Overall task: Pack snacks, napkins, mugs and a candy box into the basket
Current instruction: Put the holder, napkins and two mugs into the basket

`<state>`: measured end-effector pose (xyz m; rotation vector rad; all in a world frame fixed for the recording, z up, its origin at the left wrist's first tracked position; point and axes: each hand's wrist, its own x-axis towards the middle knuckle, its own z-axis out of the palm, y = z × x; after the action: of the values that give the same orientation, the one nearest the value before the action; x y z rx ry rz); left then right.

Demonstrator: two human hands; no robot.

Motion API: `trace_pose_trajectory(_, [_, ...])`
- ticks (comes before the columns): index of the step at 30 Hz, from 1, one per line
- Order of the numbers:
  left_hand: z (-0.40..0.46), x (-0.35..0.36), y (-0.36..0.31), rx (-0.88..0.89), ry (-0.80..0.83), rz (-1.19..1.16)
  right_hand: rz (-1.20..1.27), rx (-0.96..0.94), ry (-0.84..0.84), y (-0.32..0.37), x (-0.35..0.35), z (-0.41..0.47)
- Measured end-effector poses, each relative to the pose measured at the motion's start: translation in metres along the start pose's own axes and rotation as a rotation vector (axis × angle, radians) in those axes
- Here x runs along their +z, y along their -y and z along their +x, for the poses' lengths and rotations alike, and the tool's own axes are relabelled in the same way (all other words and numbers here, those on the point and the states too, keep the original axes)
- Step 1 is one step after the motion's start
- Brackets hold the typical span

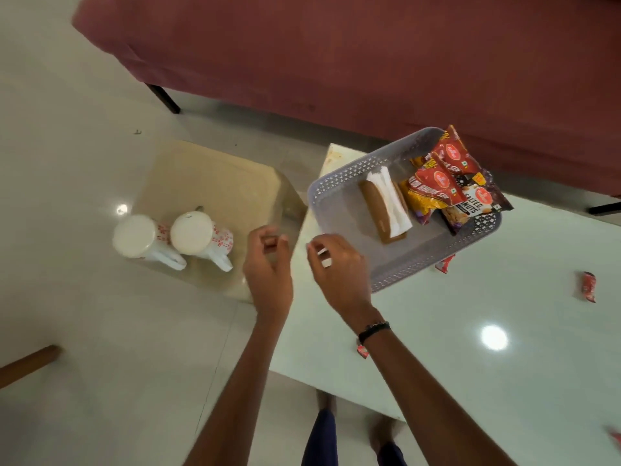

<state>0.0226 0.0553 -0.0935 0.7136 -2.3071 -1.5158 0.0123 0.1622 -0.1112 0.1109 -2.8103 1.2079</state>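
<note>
A grey perforated basket [339,200] sits on the white table. Inside it lie a brown holder [374,210] with white napkins [389,200], and several red and yellow snack packets [443,186] lean at its far right side. Two white mugs with red flower print, the left mug [134,237] and the right mug [196,233], stand upside down on a small beige table to the left. My left hand [268,267] hovers with curled fingers, empty, just right of the mugs. My right hand [336,270] hangs empty, fingers apart, at the basket's near left corner.
The small beige table [215,183] stands beside the white table [470,331]. Small red candy wrappers lie on the white table: one wrapper [588,286] at the right, another [445,263] by the basket. A maroon sofa [336,55] fills the background. A wooden leg [27,364] shows at lower left.
</note>
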Motion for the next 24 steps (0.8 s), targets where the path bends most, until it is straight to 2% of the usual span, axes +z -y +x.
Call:
trace_pose_trajectory(5, [0.011, -0.068, 0.038, -0.157, -0.277, -0.002, 0.118, 0.046, 0.340, 0.049, 0.068, -0.018])
trace_pose_trajectory(10, [0.032, -0.104, 0.081, -0.319, -0.416, 0.005, 0.232, 0.147, 0.466, 0.066, 0.118, -0.014])
trace_pose_trajectory(14, [0.052, -0.115, 0.097, -0.438, -0.367, 0.026, 0.338, 0.264, 0.536, 0.073, 0.138, -0.006])
trace_pose_trajectory(19, [0.074, -0.116, 0.100, -0.542, -0.213, -0.100, 0.388, 0.226, 0.590, 0.074, 0.146, 0.005])
trace_pose_trajectory(24, [0.086, -0.118, 0.109, -0.489, -0.143, -0.113, 0.434, 0.193, 0.566, 0.062, 0.141, 0.002])
